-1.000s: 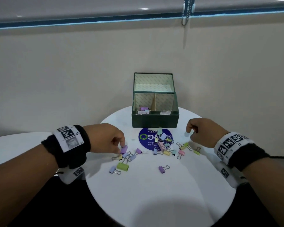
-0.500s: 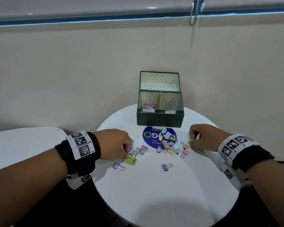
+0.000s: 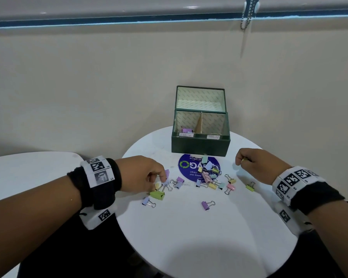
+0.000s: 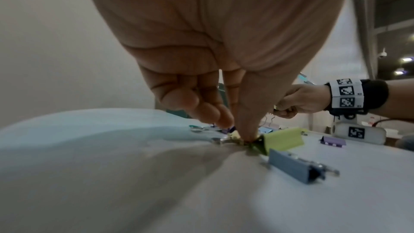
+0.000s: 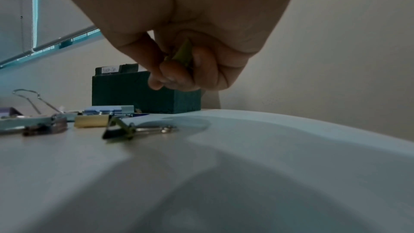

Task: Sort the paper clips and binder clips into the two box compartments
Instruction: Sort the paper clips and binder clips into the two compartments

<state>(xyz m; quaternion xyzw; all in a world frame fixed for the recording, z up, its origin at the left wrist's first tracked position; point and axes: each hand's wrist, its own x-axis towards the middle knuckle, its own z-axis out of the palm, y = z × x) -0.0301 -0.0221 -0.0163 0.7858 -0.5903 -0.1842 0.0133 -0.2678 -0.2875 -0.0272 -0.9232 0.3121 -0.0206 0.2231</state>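
Note:
A dark green box (image 3: 200,145) stands open at the back of the round white table (image 3: 189,247). It has two labelled compartments, and a purple clip (image 3: 186,130) lies in the left one. Several pastel binder clips (image 3: 207,175) lie scattered in front of it. My left hand (image 3: 162,177) is down on the table, thumb and curled fingers pinching a small purple binder clip (image 3: 166,173) beside a larger green one (image 4: 283,138). My right hand (image 3: 241,161) hovers right of the box, fingers curled round a green binder clip (image 5: 184,54).
A round blue sticker (image 3: 186,167) lies under part of the pile. Loose clips lie apart: blue (image 3: 146,201), purple (image 3: 205,205), green (image 3: 250,187). A second white table (image 3: 28,169) adjoins on the left. A wall rises close behind the box.
My right hand has closed on a green binder clip from the table and lifted it. My left hand has stayed at the left cluster, fingers working on the purple clip.

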